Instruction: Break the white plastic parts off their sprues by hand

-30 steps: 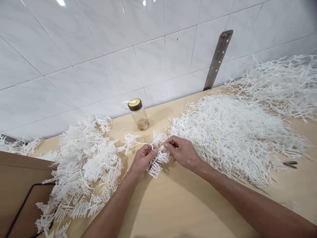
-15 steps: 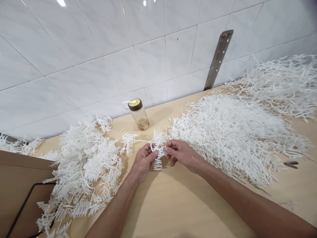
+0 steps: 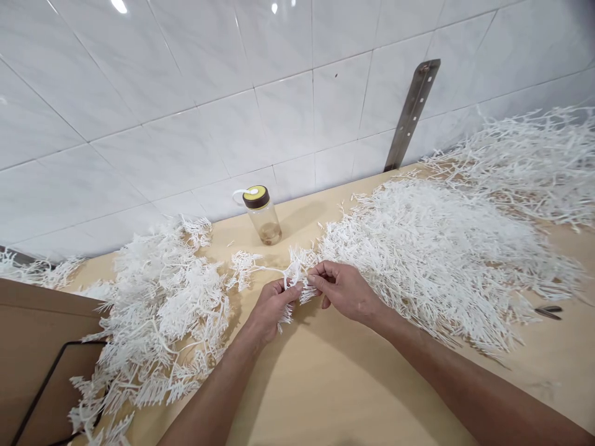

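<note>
Between my hands is a white plastic branch piece [image 3: 294,270] with thin stems and feathery, needle-like tips. My left hand [image 3: 273,305] pinches it from the left, thumb pressed against the fingers, and some tips hang below that hand. Close by on the right, my right hand [image 3: 341,290] pinches another part of it between thumb and forefinger. A stem runs left from it to a small tuft [image 3: 243,267] resting on the table. Where exactly the fingertips grip is partly hidden by the white strands.
A wide heap of loose white sprigs [image 3: 432,254] covers the right of the wooden table [image 3: 320,396]. Another pile [image 3: 171,310] lies left, beside a cardboard box [image 3: 41,347]. A lidded bottle [image 3: 264,217] stands near the tiled wall. Small dark snips [image 3: 548,311] lie far right.
The row of tips that hung between my hands has shifted: some now dangle under my left hand and some sit by my right fingers. Both hands stay nearly in place.
</note>
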`<state>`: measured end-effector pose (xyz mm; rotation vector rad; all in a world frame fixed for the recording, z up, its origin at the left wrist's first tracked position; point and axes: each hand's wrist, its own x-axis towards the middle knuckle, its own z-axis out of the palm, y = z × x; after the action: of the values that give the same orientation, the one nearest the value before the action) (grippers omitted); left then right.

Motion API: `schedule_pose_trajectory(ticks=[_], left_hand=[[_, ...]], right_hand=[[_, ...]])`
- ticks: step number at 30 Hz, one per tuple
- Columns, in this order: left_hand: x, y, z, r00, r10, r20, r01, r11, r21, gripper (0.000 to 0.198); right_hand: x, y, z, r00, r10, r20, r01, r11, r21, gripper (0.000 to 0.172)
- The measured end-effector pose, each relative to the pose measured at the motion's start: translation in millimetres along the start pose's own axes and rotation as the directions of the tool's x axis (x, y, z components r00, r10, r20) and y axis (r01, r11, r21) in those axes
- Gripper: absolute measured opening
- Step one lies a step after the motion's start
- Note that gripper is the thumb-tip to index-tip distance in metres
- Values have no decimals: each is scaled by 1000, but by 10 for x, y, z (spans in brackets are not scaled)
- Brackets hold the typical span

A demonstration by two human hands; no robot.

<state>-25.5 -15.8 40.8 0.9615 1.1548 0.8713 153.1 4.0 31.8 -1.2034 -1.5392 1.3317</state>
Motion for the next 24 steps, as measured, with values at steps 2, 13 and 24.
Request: schedule_pose_trajectory(ticks=[2, 13, 24], left_hand=[[6, -4, -4, 1000, 23, -7, -23, 1000, -12, 43], [28, 33, 77, 998, 51, 20, -52, 998, 27, 39], [64, 12, -3, 998, 50, 47, -51, 998, 27, 40]], right_hand=[[-4, 26, -7, 999, -39, -13, 38, 997, -68, 20], [-73, 11, -27, 956, -282, -82, 235, 901, -365, 19], [-49, 117, 9, 923, -375, -85, 295, 833, -468, 16]])
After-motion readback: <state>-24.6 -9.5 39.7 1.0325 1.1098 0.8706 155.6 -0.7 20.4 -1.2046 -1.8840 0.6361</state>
